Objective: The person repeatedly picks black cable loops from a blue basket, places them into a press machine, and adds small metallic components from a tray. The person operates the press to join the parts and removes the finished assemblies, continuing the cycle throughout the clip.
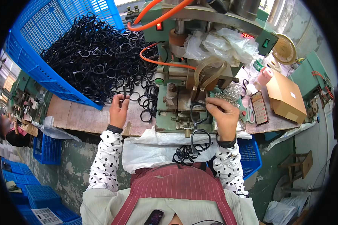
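Wooden worktop (82,116) runs left to right across the view, worn and stained. Biggest thing on it: blue plastic crate (37,56), tipped at the back-left corner, mouth facing the person, spilling a heap of black eyeglass frames (97,60) over the back-left part of the top toward the middle. Green bench machine (176,101) sits mid-worktop, reaching to the front edge, w/ orange hoses (157,17) looping over its top and a crumpled clear plastic bag (221,45) stuffed on its right shoulder. Cardboard box (285,95) sits near the right edge; a phone (259,108) lies flat just left of it, scissors (250,112) beside the phone. Small fan (284,48) stands at the back-right corner. White plastic sheet (154,144) hangs over the front edge, below the machine.

Left hand (119,110) is over the worktop just left of the machine, at the edge of the heap, fingers closed around a black frame piece (124,92) that sticks up upright from the fist. Right hand (223,114) is at the machine's right-front, thumb & fingers pinched on a black eyeglass frame (199,112) lying across the machine bed; more black frames (187,152) dangle below the front edge onto the sheet.
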A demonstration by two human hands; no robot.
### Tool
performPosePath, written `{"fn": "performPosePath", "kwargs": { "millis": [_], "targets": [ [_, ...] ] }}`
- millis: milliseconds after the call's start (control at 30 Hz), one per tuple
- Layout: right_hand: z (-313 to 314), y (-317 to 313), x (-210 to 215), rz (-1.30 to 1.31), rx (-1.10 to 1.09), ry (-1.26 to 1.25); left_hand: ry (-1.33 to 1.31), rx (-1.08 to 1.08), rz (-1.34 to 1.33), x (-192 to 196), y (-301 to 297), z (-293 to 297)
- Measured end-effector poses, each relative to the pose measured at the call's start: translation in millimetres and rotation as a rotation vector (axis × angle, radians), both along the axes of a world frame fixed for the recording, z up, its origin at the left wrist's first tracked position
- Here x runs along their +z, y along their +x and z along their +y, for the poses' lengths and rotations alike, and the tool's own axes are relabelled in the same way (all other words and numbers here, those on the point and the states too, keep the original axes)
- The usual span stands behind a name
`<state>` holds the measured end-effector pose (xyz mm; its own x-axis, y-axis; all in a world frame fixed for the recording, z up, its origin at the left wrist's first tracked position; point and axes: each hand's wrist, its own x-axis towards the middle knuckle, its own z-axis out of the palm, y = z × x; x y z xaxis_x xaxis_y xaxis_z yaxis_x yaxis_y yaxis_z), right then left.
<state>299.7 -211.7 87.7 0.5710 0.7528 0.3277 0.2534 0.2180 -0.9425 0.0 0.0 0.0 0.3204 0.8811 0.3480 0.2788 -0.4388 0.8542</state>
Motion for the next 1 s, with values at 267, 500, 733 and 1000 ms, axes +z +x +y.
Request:
{"fn": "performPosePath", "kwargs": {
  "millis": [267, 500, 733, 1000],
  "targets": [
    [26, -18, -8, 0.132, -0.077, 0.041, 0.345, -0.1, -0.16, 54, 67, -76],
    [38, -24, -5, 0.218, -0.051, 0.121, 0.901, -0.473, -0.135, 83, 100, -106],
    [15, 63, -48, -0.592, -0.713, -0.215, 0.877, -0.769, -0.115, 68, 141, -121],
    [-20, 88, -92, -0.924, -0.543, -0.45, 0.882, -0.818, -0.065, 63, 141, -114]
  ]
}}
